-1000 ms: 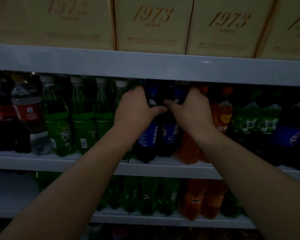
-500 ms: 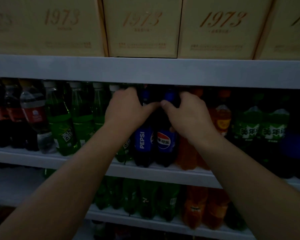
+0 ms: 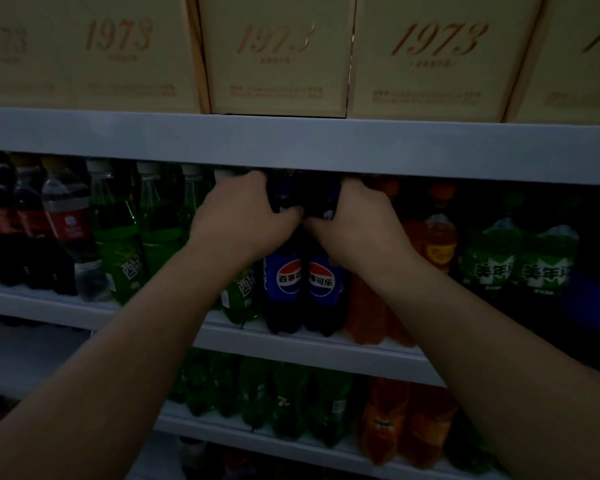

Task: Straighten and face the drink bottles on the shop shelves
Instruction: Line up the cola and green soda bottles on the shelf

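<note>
Cola bottles (image 3: 287, 289) stand upright and touching on the middle shelf (image 3: 84, 311), blue labels facing out, between green bottles (image 3: 125, 244) and orange bottles (image 3: 364, 306). The left hand (image 3: 236, 216) curls round one bottle's shoulder, and the right hand (image 3: 357, 230) curls round the other's, thumbs nearly meeting.

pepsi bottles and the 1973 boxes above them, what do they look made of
Pepsi bottles: likely clear plastic, with dark cola showing below a blue printed wrap label. 1973 boxes: probably matte cream cardboard, with straight folded edges and gold lettering.
</note>
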### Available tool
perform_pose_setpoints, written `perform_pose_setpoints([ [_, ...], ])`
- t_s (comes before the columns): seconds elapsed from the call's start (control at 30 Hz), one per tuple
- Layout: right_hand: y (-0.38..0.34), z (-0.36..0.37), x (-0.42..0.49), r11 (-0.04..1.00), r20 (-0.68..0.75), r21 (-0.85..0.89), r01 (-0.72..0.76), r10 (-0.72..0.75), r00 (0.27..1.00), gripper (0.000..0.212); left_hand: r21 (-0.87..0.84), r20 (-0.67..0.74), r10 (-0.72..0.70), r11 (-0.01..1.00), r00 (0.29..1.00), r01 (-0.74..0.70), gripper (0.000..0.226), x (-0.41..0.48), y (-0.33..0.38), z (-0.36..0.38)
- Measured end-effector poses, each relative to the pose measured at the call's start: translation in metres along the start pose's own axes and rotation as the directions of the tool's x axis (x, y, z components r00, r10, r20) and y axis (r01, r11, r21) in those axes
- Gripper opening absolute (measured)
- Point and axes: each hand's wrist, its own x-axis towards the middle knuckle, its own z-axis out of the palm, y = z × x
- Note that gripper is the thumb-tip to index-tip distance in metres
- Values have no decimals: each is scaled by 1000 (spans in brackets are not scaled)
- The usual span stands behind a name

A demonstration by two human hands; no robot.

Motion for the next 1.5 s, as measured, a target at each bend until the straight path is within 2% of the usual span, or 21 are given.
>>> perform_pose_setpoints([
  [0.1, 1, 2, 0, 991, 45, -118, 63, -58, 997, 59, 77, 1, -27, 997, 1000, 27, 56, -8, 2, 7],
  [0.17, 3, 0, 0, 988, 47, -121, 94, -89, 995, 65, 86, 20, -28, 996, 999, 27, 61, -7, -2, 7],
  [0.3, 4, -6, 2, 988, 80, -62, 143, -137, 987, 63, 25, 109, 50, 998, 993, -53, 42, -4, -9, 3],
  [0.37, 6, -9, 5, 995, 135, -35, 98, -92, 987, 67, -3, 130, 83, 996, 988, -84, 27, -6, -11, 1],
  [0.43, 6, -10, 4, 998, 143, -16, 59, -56, 988, 64, -24, 118, 91, 996, 989, -89, 26, -10, -11, 3],
  [0.5, 5, -8, 1, 998, 99, -8, 70, -69, 993, 57, -41, 129, 67, 997, 989, -63, 44, -17, -9, 8],
  [0.6, 2, -1, -5, 994, 25, -15, 111, -111, 994, 61, -20, 130, 41, 999, 991, -39, 73, -26, -6, 21],
  [0.67, 1, 1, -6, 992, 4, -51, 117, -117, 993, 60, -6, 77, 67, 998, 995, -66, 75, -28, -6, 29],
  [0.77, 1, 3, -3, 991, 2, -82, 104, -104, 995, 57, -84, 14, 95, 992, 995, -94, 73, -28, -9, 37],
  [0.87, 0, 5, -3, 989, -18, -108, 105, -108, 994, 56, -165, -22, 116, 979, 993, -118, 72, -28, -13, 41],
  [1.0, -5, 4, -5, 984, -22, -153, 91, -96, 995, 51, -186, -56, 114, 975, 992, -123, 76, -30, -18, 43],
  [1.07, -8, 4, -14, 967, -72, -238, 87, -107, 992, 47, -204, -60, 123, 970, 991, -133, 84, -35, -20, 44],
  [1.17, -13, 10, -39, 923, -226, -374, 89, -184, 957, 42, -224, -47, 135, 964, 990, -142, 93, -50, -29, 43],
  [1.23, -20, 20, -54, 929, -306, -339, 148, -257, 917, 37, -230, -133, 161, 955, 978, -189, 80, -67, -42, 44],
  [1.3, -24, 33, -57, 951, -295, -191, 244, -293, 909, 30, -220, -299, 187, 941, 936, -258, 47, -84, -62, 48],
  [1.33, -28, 39, -54, 959, -271, -94, 266, -282, 920, 28, -206, -364, 167, 945, 916, -254, 33, -91, -73, 51],
  [1.4, -40, 49, -44, 966, -205, 34, 255, -243, 948, 28, -245, -394, 22, 961, 919, -128, 21, -100, -94, 56],
  [1.5, -58, 59, -23, 971, -94, 94, 220, -211, 973, 37, -334, -274, -237, 932, 932, 138, 38, -102, -106, 67],
])
